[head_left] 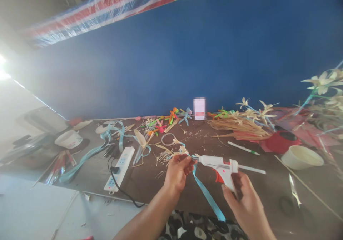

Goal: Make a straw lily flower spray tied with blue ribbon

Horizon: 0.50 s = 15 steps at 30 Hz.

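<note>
My right hand [245, 200] is closed around the handle of a white glue gun [214, 162] with a red trigger and a lit red light. A clear glue stick [252, 169] sticks out of its back end. The gun's nozzle meets the fingertips of my left hand [178, 170], which pinch a pale straw flower [182, 149]. From that pinch a light blue ribbon [207, 195] hangs down to the table's front edge. My left fingers hide the flower's stem and the exact spot under the nozzle.
On the brown table [171, 188] a white power strip [122, 168] with a black cord lies to the left. A paper bowl [68, 139], a cream cup [301, 157], a small pair of scissors [294, 190], a white pen [243, 148] and dried straw [241, 124] lie around. A blue panel [171, 61] stands behind.
</note>
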Available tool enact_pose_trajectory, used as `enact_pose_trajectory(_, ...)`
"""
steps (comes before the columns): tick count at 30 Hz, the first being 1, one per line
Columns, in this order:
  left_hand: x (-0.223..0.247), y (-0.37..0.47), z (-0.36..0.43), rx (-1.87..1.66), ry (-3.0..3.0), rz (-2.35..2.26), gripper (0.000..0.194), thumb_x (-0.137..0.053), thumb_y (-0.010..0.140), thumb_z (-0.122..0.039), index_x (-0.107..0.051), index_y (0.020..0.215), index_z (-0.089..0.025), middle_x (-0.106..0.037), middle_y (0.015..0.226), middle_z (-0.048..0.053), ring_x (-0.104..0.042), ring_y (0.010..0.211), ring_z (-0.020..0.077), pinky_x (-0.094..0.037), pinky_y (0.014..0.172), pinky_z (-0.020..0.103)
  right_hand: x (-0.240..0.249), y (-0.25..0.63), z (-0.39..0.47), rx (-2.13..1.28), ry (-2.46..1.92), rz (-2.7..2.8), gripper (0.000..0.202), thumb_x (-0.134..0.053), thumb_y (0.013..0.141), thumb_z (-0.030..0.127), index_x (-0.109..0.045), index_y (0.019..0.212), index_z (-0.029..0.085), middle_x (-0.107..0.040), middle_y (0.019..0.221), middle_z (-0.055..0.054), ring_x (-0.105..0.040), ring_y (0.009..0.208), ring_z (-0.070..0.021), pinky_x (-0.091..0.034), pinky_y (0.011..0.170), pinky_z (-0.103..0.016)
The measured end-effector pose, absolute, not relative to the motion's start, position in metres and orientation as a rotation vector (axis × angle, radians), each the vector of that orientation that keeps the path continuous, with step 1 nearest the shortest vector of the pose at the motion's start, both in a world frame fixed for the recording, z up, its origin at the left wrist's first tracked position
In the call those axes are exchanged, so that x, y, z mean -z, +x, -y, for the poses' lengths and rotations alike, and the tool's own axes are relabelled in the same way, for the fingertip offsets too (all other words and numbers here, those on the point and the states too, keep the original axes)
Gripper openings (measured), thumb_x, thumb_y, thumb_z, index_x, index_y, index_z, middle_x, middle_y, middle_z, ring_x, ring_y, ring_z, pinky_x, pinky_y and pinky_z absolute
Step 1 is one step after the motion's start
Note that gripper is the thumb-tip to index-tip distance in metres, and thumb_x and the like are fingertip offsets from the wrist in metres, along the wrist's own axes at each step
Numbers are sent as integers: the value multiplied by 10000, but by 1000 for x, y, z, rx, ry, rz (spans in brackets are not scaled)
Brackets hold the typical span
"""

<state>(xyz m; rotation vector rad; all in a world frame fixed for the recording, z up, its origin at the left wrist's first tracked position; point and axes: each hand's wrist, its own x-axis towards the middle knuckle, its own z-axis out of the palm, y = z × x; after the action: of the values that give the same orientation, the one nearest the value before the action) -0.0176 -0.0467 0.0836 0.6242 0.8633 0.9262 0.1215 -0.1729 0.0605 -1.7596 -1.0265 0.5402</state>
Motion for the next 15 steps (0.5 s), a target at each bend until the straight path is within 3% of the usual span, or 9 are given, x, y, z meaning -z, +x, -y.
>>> enact_pose_trajectory(15,-83,-17,49,-926,652,-849,270,-689,589,-198,-493,768,-147,-611,657,4,-624,647,167,-436,536,222,-67,124,173,-526,-1733,1061,298,-513,708,308,-412,976,223,-586,893,-30,-572,825,-167,-451,697,-206)
